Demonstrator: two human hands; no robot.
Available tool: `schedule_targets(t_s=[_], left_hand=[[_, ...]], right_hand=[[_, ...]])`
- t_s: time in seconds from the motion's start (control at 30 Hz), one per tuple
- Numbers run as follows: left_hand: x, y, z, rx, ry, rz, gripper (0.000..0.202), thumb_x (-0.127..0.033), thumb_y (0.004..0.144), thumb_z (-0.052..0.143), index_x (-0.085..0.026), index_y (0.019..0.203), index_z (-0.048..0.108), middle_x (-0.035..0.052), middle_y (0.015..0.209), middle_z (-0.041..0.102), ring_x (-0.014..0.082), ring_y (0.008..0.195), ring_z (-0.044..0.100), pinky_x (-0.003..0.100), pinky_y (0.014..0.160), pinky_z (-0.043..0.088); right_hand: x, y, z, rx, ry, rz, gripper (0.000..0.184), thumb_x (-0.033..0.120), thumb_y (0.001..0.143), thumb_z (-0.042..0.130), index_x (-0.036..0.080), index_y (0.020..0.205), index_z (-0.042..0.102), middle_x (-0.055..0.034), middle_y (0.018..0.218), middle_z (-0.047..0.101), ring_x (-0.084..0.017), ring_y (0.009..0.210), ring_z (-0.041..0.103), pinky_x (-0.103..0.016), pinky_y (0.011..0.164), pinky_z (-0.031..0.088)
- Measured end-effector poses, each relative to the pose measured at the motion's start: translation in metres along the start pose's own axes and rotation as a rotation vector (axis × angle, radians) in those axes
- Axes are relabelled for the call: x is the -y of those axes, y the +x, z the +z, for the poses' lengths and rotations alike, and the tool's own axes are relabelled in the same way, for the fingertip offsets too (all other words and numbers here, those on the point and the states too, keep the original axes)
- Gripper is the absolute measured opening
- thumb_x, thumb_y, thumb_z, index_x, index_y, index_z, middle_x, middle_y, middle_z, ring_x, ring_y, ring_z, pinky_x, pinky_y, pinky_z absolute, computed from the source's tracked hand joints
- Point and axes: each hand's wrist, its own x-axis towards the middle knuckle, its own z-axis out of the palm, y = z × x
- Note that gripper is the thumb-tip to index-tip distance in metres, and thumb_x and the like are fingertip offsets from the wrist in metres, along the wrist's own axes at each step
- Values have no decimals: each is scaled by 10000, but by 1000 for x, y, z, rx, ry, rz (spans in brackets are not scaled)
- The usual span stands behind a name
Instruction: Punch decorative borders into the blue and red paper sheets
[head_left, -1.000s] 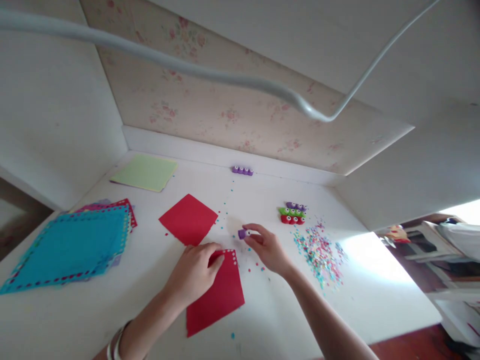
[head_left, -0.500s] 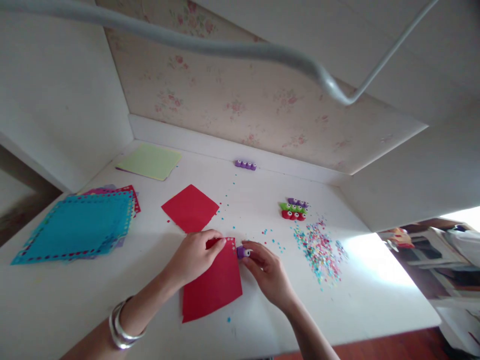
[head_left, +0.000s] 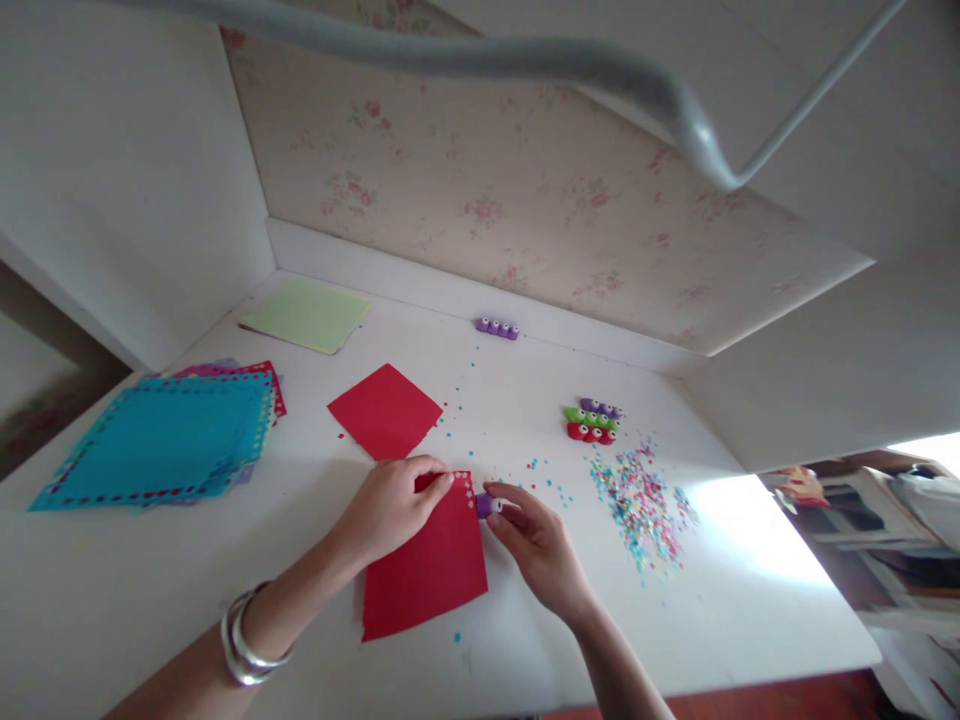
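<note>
A red sheet of paper (head_left: 435,575) lies in front of me, with small punched shapes along its top edge and upper right corner. My left hand (head_left: 397,505) is closed at its top edge, thumb and fingers pinching the paper. In my right hand (head_left: 536,540) is a small purple craft punch (head_left: 489,505), gripped between thumb and fingers at the sheet's right edge, just below the corner. Whether the paper sits inside the punch slot is too small to tell. Another red paper piece (head_left: 386,410) lies just beyond my left hand.
Punched blue sheets (head_left: 157,440) are stacked at left, with pale green paper (head_left: 307,312) behind. Purple punches (head_left: 497,328) stand near the back wall. More punches (head_left: 592,420) sit at right beside scattered confetti (head_left: 641,505). A grey rod (head_left: 585,60) crosses overhead.
The camera view has shifted slightly. The punch is slightly lower along the red sheet's right edge, and more punched shapes show near the corner. Both hands keep their grips.
</note>
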Motion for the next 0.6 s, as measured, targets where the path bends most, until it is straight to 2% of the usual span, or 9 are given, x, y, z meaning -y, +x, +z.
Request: schedule_targets(t_s=[0.13, 0.6], left_hand=[[0, 0, 1, 2, -5, 7, 276, -375, 929, 482, -230, 937, 717, 13, 916, 756, 190, 853, 689, 288, 783, 501], [0, 0, 2, -1, -53, -2, 235, -350, 924, 510, -234, 915, 714, -7, 927, 758, 175, 873, 690, 272, 775, 493]], right_hand=[[0, 1, -2, 0, 11, -11, 279, 346, 891, 619, 234, 1146, 641, -96, 1195, 672, -228, 1033, 669, -389, 907, 548], [0, 2, -2, -2, -19, -52, 264, 355, 881, 633, 241, 1118, 659, -94, 1209, 656, -229, 1039, 668, -361, 871, 566]])
